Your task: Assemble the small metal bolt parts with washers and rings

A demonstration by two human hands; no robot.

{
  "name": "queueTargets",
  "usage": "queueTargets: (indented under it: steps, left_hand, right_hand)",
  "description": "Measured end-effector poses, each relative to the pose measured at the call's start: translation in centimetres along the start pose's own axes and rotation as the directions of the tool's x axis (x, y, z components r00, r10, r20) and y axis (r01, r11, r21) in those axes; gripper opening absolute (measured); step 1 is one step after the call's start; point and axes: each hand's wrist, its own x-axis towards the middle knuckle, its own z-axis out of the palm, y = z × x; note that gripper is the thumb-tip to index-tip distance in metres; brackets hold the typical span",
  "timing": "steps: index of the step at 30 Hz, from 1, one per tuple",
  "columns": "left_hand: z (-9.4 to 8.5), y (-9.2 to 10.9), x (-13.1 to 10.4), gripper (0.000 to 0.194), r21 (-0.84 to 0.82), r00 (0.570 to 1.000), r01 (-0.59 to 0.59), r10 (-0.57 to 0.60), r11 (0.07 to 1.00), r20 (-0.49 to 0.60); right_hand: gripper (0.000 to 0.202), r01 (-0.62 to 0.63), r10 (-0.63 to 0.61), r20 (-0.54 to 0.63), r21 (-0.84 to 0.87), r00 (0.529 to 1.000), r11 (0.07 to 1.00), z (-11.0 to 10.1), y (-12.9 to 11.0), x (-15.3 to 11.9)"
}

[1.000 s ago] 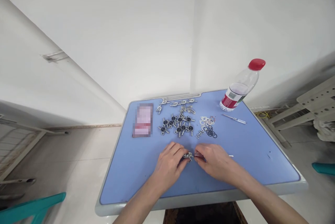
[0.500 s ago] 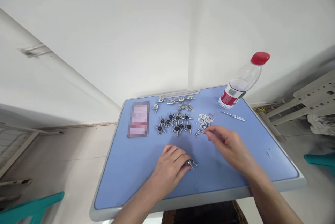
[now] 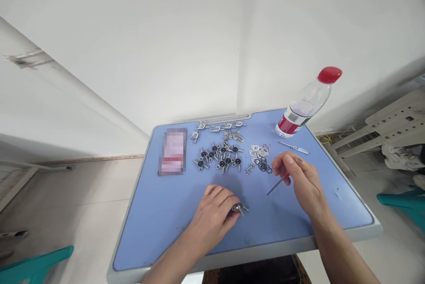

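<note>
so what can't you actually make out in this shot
Head view, the only one:
- Flat pink item on the table: blurred over, so its print is unreadable.
- Small metal part in the left hand: fingers cover most of it.
- Thin tool in the right hand: its handle is hidden in the grip.
- Rings and washers: too small to count.
- Bottle label: too small to read.

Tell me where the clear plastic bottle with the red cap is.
In the head view the bottle stands at the far right corner of the blue table, just beyond a small screwdriver lying on the tabletop and well past the right hand.
</note>
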Motion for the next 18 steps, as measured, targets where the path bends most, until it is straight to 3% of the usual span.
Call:
queueTargets:
  steps: [5,10,18]
  left_hand:
    - [0.1,0.0,0.0,0.013,0.006,1.000,0.009,-0.009,1.000,-0.005]
    - [0.2,0.0,0.1,0.013,0.006,1.000,0.008,-0.008,1.000,-0.015]
    - [0.2,0.1,0.1,0.015,0.018,0.999,0.028,-0.027,0.999,-0.021]
  right_hand:
    - [0.040,-0.041,0.019,0.170,0.127,0.985,0.991,0.8,-0.2,-0.4]
    - [0.037,-0.018,-0.061,0.359,0.211,0.931,0.977,1.7,-0.7,-1.2]
    - [0.031,0.048,-0.119,0.463,0.161,0.879,0.986,2.1,-0.4,-1.6]
